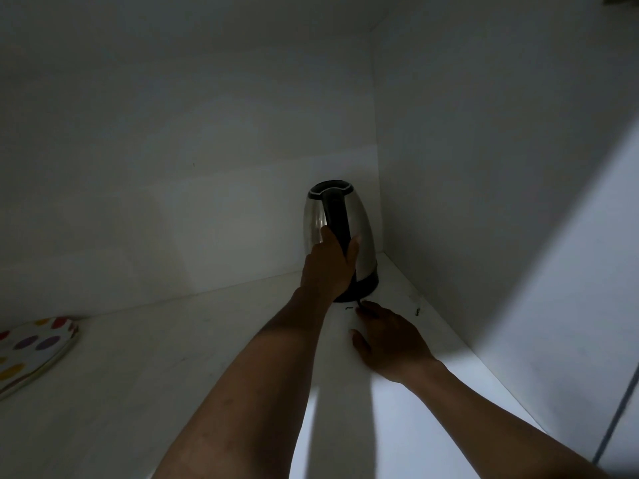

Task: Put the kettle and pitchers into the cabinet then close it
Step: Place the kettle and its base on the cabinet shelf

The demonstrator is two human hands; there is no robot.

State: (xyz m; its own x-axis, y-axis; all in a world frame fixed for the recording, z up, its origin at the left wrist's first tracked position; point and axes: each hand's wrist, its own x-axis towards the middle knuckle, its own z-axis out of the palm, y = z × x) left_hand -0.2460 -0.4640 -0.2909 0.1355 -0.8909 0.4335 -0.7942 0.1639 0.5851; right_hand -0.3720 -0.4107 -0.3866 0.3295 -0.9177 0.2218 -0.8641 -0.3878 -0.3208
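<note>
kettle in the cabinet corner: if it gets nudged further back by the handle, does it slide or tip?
Probably slides: the kettle stands upright on a wide black base, on a smooth white shelf. Tipping looks more likely if pushed high, since the body is tall and tapers upward. The left hand grips the handle low, which should help.

A polka-dotted plate (33, 347) lies flat, far left of both hands. Small dark specks (417, 311) sit just right of the right hand.
</note>
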